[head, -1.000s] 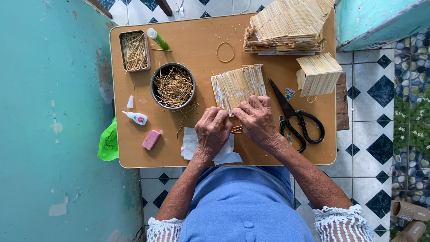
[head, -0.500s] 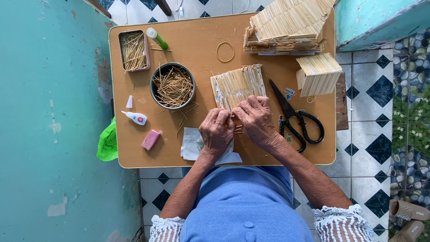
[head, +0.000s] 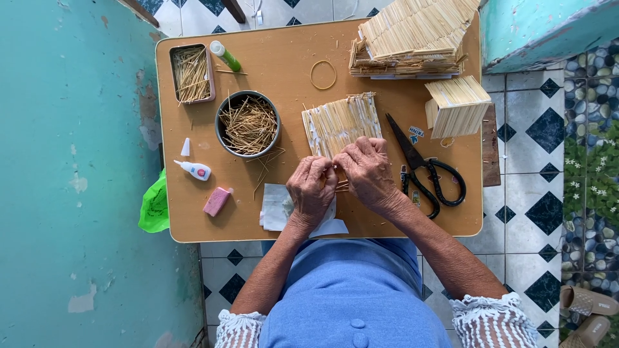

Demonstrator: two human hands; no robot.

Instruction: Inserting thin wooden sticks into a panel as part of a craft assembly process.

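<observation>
On a small wooden table (head: 387, 219) with rounded corners, set over a floor of white tiles (head: 529, 212) with dark blue diamonds and close beside a worn turquoise wall (head: 71, 180), the person's two hands meet near the middle of the near half. Against the table's left edge hangs a green bag (head: 153, 207). Both hands work at the near edge of a flat panel of thin straw-coloured sticks (head: 342, 122) laid side by side. The left hand (head: 312, 190) is curled, fingertips drawn together and touching the panel's near left corner; the right hand (head: 369, 173) lies just beside it, fingers bent down on the panel's near edge. Each seems to pinch at the sticks, though whether a single stick is held between the fingers cannot be told. The panel reaches away from the hands toward the far side of the table. Under the left hand lies a scrap of white paper (head: 276, 207). Left of the panel stands a round metal bowl (head: 249, 124) of loose sticks, and beyond it a rectangular tin (head: 191, 73) of more. Black scissors (head: 425, 169) lie just right of the right hand, and a small white glue bottle (head: 195, 169) and a pink eraser (head: 217, 201) lie well to the left.
</observation>
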